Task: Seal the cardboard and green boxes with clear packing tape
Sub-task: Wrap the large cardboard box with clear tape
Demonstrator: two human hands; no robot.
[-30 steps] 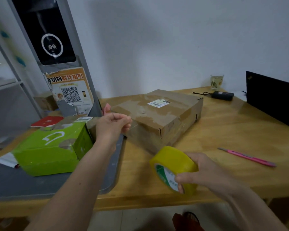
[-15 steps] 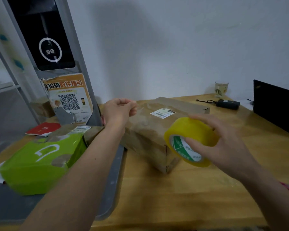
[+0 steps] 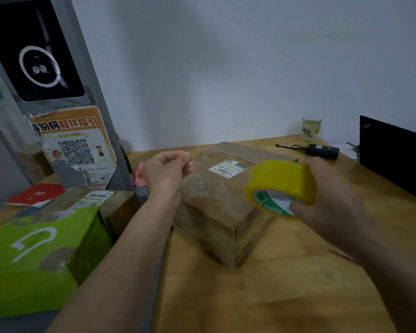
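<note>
A brown cardboard box (image 3: 216, 207) with a white label lies on the wooden table (image 3: 262, 296). My right hand (image 3: 327, 207) grips a yellow roll of packing tape (image 3: 280, 186) above the box's right side. My left hand (image 3: 167, 168) hovers over the box's left rear corner, its fingers pinching the free end of a clear tape strip (image 3: 221, 174) stretched from the roll across the box top. A green box (image 3: 39, 255) lies at the left on a grey tray (image 3: 159, 272), beside my left forearm.
A grey kiosk post with a QR poster (image 3: 75, 150) stands at back left, with a red booklet (image 3: 36, 194) beside it. A glass (image 3: 312, 128), a black device with cord (image 3: 322, 151) and a dark screen (image 3: 394, 157) sit at back right. A pink pen (image 3: 344, 255) shows under my right wrist.
My right hand lifted the tape roll from near the table's front edge up and over the cardboard box. My left hand rose with the tape end to the box's rear left.
</note>
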